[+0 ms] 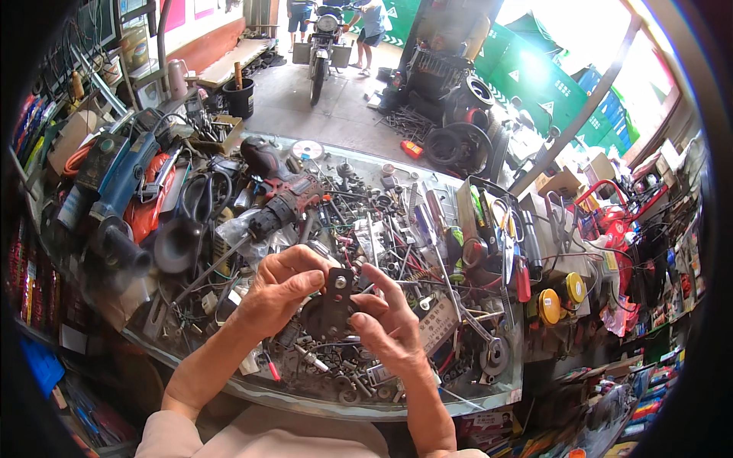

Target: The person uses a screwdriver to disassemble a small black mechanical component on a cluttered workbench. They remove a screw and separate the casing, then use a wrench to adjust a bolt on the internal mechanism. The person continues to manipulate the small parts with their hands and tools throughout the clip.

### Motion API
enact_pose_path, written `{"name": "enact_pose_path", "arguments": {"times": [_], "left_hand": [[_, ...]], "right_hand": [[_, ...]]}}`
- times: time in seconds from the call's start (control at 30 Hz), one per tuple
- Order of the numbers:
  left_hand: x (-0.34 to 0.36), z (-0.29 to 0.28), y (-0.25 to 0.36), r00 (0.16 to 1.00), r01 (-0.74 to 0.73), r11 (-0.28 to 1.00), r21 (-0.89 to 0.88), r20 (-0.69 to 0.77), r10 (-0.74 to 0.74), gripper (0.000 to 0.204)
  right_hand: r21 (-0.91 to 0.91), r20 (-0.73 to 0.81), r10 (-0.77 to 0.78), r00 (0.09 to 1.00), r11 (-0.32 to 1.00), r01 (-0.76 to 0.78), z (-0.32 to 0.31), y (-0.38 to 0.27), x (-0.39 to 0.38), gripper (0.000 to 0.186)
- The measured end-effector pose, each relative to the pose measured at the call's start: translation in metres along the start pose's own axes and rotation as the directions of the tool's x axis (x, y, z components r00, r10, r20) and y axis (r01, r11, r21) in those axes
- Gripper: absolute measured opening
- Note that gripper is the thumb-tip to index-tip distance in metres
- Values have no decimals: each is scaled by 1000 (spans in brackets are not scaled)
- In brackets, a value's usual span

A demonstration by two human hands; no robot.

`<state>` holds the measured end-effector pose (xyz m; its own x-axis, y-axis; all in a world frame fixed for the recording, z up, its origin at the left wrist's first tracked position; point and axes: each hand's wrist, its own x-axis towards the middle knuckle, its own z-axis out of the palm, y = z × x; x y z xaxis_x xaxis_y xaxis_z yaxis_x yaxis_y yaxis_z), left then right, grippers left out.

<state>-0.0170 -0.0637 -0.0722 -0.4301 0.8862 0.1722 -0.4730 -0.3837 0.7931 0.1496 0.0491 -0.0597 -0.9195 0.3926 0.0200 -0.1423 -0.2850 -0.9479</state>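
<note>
Just above the cluttered bench, both hands are at a black metal bracket point(337, 303) with a shiny bolt through its upper end and smaller holes below. A round dark part point(313, 318) shows behind its lower end; whether the two are joined I cannot tell. My left hand point(284, 294) is closed at the bracket's upper left edge, thumb and fingers by the bolt. My right hand point(391, 324) curls around its right side, thumb near the lower end, index finger raised. Loose bolts, nuts and small metal parts point(366, 374) lie beneath the hands.
A red and black cordless drill point(286, 202) lies left of centre, near a blue power tool point(126, 175). Scissors point(505, 237) and pliers stand in a tray at right. Two yellow-lidded tins point(549, 305) sit beside it. Beyond the bench stand a motorcycle point(324, 49) and two people.
</note>
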Motion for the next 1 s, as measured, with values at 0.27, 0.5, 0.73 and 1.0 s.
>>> {"name": "enact_pose_path", "arguments": {"times": [0.27, 0.5, 0.73, 1.0], "left_hand": [[0, 13, -16, 971, 240, 883, -403, 105, -215, 33], [-9, 7, -23, 950, 230, 856, -464, -83, -300, 28], [-5, 2, -25, 951, 128, 920, -370, -216, -219, 26], [-2, -5, -21, 953, 29, 940, -341, -273, -129, 23]], "right_hand": [[36, -87, 56, 995, 998, -53, 4, -3, 3, 52], [-432, -271, -230, 935, 897, 96, 16, 18, 6, 32], [-978, -149, -580, 801, 204, -34, 0, 5, 1, 38], [-958, -261, -320, 911, 205, -202, -15, 3, -5, 38]]}}
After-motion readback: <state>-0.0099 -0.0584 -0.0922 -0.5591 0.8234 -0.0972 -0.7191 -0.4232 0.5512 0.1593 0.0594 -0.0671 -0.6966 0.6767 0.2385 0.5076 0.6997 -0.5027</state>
